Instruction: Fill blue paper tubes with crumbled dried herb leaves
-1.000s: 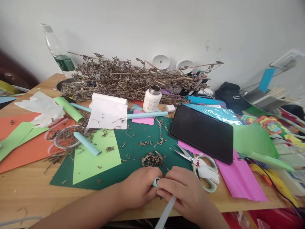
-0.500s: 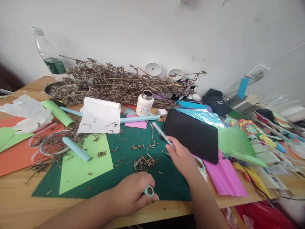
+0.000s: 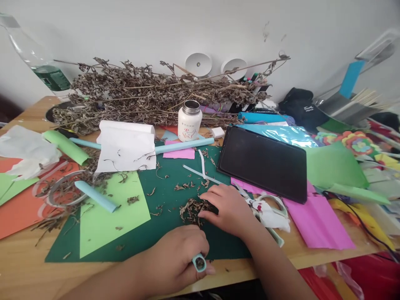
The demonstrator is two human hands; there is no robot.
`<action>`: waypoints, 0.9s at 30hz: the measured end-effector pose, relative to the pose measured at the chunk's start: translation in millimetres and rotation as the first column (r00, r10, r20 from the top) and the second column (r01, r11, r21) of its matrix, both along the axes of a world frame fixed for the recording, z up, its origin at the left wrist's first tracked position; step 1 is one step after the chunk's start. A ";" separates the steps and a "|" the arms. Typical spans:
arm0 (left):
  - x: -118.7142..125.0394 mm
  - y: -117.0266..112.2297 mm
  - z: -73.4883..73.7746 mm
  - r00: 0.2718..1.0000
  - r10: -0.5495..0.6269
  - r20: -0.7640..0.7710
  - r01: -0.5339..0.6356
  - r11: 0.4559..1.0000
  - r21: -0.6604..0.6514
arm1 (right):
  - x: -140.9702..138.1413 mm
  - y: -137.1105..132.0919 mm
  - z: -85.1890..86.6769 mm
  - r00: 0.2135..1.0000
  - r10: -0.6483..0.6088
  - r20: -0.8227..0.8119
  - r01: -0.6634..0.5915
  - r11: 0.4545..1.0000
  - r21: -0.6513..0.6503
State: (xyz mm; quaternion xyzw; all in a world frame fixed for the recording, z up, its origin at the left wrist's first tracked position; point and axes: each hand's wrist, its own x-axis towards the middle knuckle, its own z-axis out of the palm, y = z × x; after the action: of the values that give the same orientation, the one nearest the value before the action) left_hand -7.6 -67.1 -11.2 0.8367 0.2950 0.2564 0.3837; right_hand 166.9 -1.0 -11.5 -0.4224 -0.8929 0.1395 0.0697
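Note:
My left hand point(image 3: 183, 258) is wrapped round a light blue rolled paper tube point(image 3: 199, 263), whose end facing me is filled with dried leaf bits. Its other end is hidden in my fist. My right hand point(image 3: 229, 210) reaches over a small heap of crumbled dried leaves point(image 3: 189, 210), thumb and fingers apart at the heap's right side. Just beyond its fingers lies a thin pale blue stick point(image 3: 196, 171), crossing a narrow white strip point(image 3: 201, 160). The heap rests on a dark green mat point(image 3: 170, 229).
Dried plant stalks point(image 3: 131, 91) lie along the wall, behind a white bottle point(image 3: 189, 125). A black tablet point(image 3: 262, 162) and scissors point(image 3: 275, 204) sit to the right. On the left are a light green sheet point(image 3: 115, 221), a blue paper tube point(image 3: 95, 196) and a tape roll point(image 3: 53, 196).
My right hand has let go of the thin stick, now lying on the mat, and has moved down to the leaf heap. My left hand still holds the paper tube. The view has shifted slightly.

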 end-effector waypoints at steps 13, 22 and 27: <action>-5.2 -2.4 -6.5 0.905 0.269 0.329 -0.180 0.944 -0.276 | 6.7 3.1 -6.7 0.988 0.048 -0.144 -0.059 0.995 -0.075; -24.5 16.9 0.4 0.789 0.604 0.117 -0.606 0.795 -0.015 | -7.0 6.1 28.7 0.853 -0.288 -0.435 0.042 0.869 -0.493; -25.9 20.4 4.4 0.761 0.647 0.052 -0.649 0.755 0.094 | -36.1 15.2 35.7 0.801 -0.311 -0.511 -0.095 0.778 -0.622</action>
State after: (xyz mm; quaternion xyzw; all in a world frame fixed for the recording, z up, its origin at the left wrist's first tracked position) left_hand -33.5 -46.7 -6.8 0.7002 0.5488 0.3953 0.2287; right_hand 130.8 14.2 24.2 -0.4102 -0.7022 0.5434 0.2083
